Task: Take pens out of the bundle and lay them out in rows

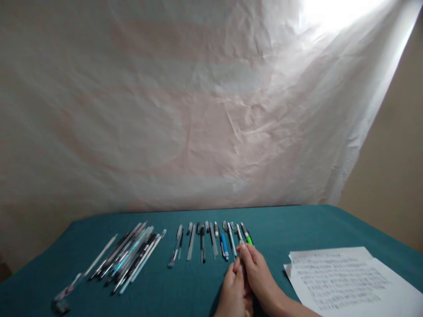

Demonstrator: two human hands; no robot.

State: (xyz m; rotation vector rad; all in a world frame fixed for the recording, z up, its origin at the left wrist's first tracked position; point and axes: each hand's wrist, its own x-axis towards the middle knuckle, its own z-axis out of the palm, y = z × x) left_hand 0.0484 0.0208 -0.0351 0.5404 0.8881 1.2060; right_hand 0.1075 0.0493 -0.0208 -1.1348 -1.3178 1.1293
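We are holding a pale pen [241,254] with both hands. Our left hand [234,290] and our right hand [261,275] are pressing close together. The fingers [247,252] of both hands are gripping that pen, so it is sitting right between them, low over the surface [185,286]. It is looking a bit blurry there, so we are not saying more about the grip.

Just past the fingers, a row of pens [202,244] is lying side by side with little gaps between them. A green pen [248,239] is lying at the end of the row closest to the fingers, and a blue pen [224,244] is lying a little to their left. Well off to the left of the fingers, a bunch of pens [132,255] is lying all squashed together. A long white pen [101,255] is lying alone past it. So we are thinking the job is only partly done: some pens are lying one by one, and the big bunch is not spread out yet.

The surface is wearing a blue-green cloth. To the right of the fingers, some printed papers [343,277] are lying flat. Behind everything, a wrinkly white sheet [165,110] is hanging, with bright light [330,11] shining through its top corner. A tan wall [396,176] is showing beside it.
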